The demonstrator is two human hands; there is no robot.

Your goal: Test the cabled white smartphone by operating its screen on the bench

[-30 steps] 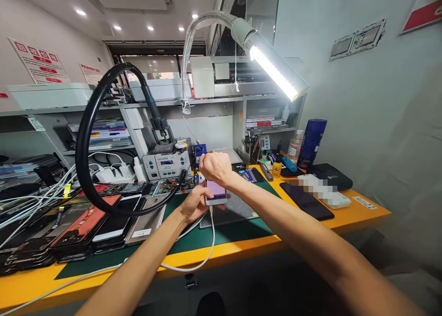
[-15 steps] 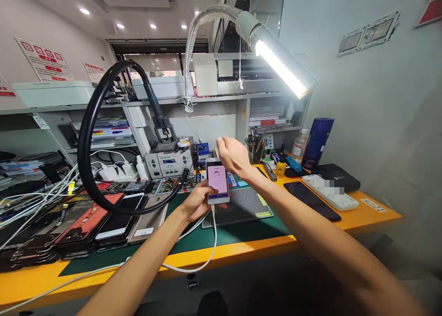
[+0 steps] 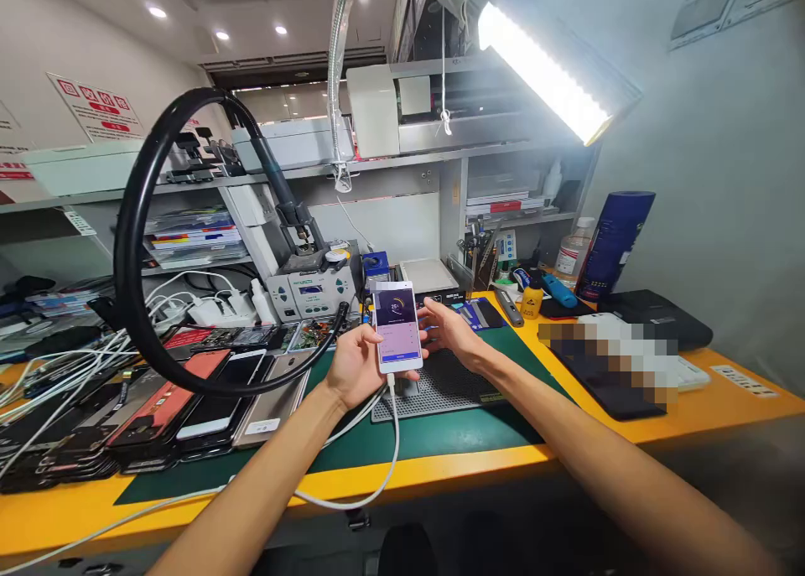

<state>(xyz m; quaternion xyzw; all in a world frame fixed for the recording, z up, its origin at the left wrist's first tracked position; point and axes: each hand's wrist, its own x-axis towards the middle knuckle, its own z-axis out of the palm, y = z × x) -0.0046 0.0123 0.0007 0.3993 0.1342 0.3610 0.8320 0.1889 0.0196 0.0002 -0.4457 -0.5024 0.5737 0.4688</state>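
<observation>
A white smartphone (image 3: 397, 360) lies in my left hand (image 3: 355, 358), tilted up, its thumb along the left edge and fingertips showing past the lower right. On its lit screen a dark dial sits above a pink list and a purple bar. From the phone's lower end hangs a white charging cable (image 3: 395, 417), looping over the bench edge. Close against the phone's right edge is my right hand (image 3: 456, 334), its thumb and fingers apart and nothing held; whether the fingertips touch the phone I cannot tell. Below both hands a black perforated pad (image 3: 440, 396) rests on the green mat (image 3: 352, 454).
Stacked phones (image 3: 214, 400) fill the left side, under the looped black hose (image 3: 126, 249) of a hot air station (image 3: 311, 295). A bright lamp (image 3: 541, 69) hangs overhead. At right are a yellow bottle (image 3: 532, 302), a dark tablet-like slab (image 3: 604, 383) and a blue cylinder (image 3: 615, 245).
My right hand has come down from a closed pose above the phone to its right side and opened. The screen has changed from a pink page to the dial and list.
</observation>
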